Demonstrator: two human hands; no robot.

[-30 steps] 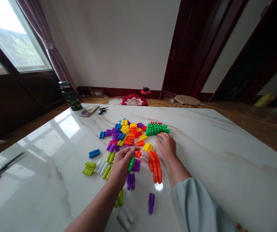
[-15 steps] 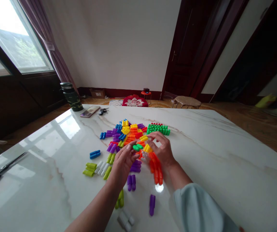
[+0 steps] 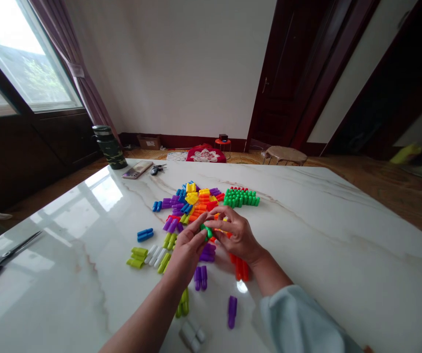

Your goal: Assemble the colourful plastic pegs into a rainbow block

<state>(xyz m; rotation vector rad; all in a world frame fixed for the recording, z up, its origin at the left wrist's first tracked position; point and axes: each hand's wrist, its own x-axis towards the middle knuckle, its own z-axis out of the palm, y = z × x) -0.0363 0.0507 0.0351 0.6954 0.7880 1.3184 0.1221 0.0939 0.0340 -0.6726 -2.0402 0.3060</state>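
My left hand pinches a small green bullet-shaped plastic block above the middle of the pile. From the other side my right hand has its fingertips closed on the same green piece, which is partly covered by both hands. Beneath and around them lie joined plastic blocks of like shape: orange blocks under the right hand, purple blocks nearer me, and white blocks to the left. Farther back stands a cluster of upright green blocks with red ones behind.
Black-handled scissors lie at the left of the marble-patterned table. A camouflage bottle, a phone and keys are at the far left edge. A stool stands beyond the table.
My right hand has moved left and closed in on the green piece beside my left hand. The green piece has turned to a steeper angle. The other blocks stay put.
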